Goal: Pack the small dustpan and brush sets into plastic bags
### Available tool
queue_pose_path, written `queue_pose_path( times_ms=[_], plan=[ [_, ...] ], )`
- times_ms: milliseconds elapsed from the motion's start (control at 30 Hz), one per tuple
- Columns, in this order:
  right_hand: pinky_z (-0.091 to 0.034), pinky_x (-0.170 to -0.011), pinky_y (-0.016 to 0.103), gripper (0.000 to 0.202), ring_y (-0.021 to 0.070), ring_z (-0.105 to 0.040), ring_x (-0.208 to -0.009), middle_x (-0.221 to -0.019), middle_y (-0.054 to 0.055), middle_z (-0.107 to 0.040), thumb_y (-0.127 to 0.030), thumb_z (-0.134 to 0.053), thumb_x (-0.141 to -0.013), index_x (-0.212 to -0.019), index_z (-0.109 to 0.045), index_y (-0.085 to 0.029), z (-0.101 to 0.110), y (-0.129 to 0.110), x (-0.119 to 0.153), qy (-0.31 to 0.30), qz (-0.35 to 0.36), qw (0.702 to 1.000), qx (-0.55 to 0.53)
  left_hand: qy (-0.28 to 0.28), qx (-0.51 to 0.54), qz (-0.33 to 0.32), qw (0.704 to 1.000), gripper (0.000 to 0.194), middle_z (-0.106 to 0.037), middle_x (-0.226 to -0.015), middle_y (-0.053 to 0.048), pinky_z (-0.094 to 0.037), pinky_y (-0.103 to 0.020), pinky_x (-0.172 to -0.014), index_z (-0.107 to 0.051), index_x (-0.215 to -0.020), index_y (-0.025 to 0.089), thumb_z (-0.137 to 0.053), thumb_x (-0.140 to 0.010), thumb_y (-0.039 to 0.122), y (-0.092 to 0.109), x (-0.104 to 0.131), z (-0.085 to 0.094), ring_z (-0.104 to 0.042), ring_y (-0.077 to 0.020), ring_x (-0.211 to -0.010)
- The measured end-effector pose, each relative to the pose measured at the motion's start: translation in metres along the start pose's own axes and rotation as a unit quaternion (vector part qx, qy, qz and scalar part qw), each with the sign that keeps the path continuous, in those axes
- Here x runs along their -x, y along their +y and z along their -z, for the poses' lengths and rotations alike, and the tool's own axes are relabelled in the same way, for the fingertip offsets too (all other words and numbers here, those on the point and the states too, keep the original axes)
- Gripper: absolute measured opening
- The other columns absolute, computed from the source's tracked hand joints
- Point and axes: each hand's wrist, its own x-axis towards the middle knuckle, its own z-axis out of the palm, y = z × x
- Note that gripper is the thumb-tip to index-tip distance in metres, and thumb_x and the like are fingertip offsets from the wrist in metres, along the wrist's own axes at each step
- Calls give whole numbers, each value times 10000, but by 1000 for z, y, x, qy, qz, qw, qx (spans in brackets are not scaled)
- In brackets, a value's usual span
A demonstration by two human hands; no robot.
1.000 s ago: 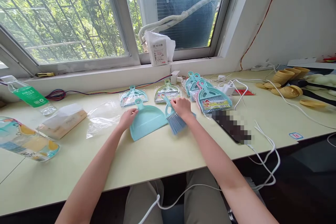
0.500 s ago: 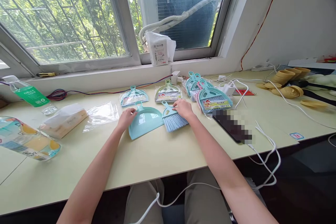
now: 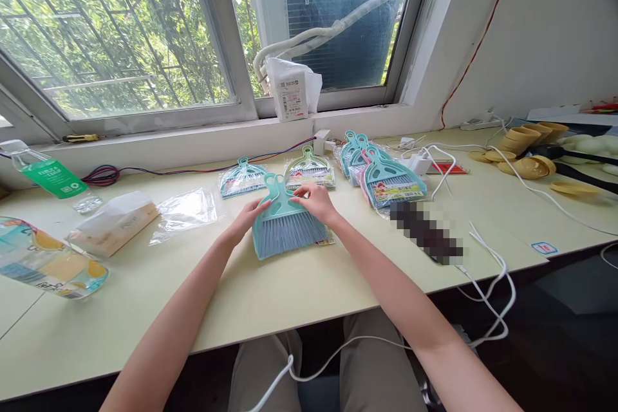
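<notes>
A small turquoise hand brush with blue-grey bristles lies over a matching dustpan, whose left edge and handle top show behind it. My left hand grips the dustpan's left side near the handle, thumb toward the brush. From the right, my right hand is closed on the upper part of the brush. A strip of printed card peeks out at the brush's lower right. Behind my hands lie a wrapped turquoise set and a wrapped green set.
Several more wrapped sets are piled to the right, near a phone and white cables. On the left are a clear plastic bag, a tissue pack and two bottles, one a green-labelled bottle. Yellow cups stand far right.
My right hand has brought the brush leftward from beside the dustpan onto it. The dustpan has shifted slightly right, with my left hand still on it. The printed card now shows.
</notes>
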Motion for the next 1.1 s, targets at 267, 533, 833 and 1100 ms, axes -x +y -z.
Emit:
queue_pose_path(
  times_ms=[267, 533, 833, 1100],
  plan=[
    [-439, -877, 318, 372, 209, -562, -1093, -1233, 79, -588, -372, -630, -811, -1153, -600, -229, 3, -9, 6, -28, 4, 998, 49, -19, 28, 14, 999, 599, -685, -1041, -74, -473, -328, -802, -606, -1205, 185, -588, -755, 580, 4, 3, -12, -623, -250, -930],
    [-487, -782, 298, 361, 210, -650, -896, -925, 53, -722, -434, -713, -691, -922, -731, -156, -3, 3, 2, -160, -102, 964, -184, -8, 1, 17, 1000, 526, -690, -906, -44, -444, -285, -702, -687, -1059, 168, -628, -727, 572, 6, 1, -18, -601, -208, -814],
    [-517, -764, 317, 312, 205, -668, -821, -837, 53, -735, -342, -794, -594, -864, -759, -190, -14, 0, 1, -81, -159, 965, -193, 20, -30, -1, 999, 532, -694, -935, -75, -463, -301, -673, -683, -1077, 147, -623, -737, 552, 6, -1, -14, -615, -245, -839],
    [-492, -643, 239, 393, 126, -645, -690, -920, 66, -729, -447, -468, -911, -1037, -711, -165, 8, 7, -5, -138, -170, 956, -197, -38, 11, 118, 992, 588, -694, -1006, -132, -531, -342, -715, -646, -1118, 163, -688, -676, 549, -3, 0, -2, -652, -309, -935]
  ],
)
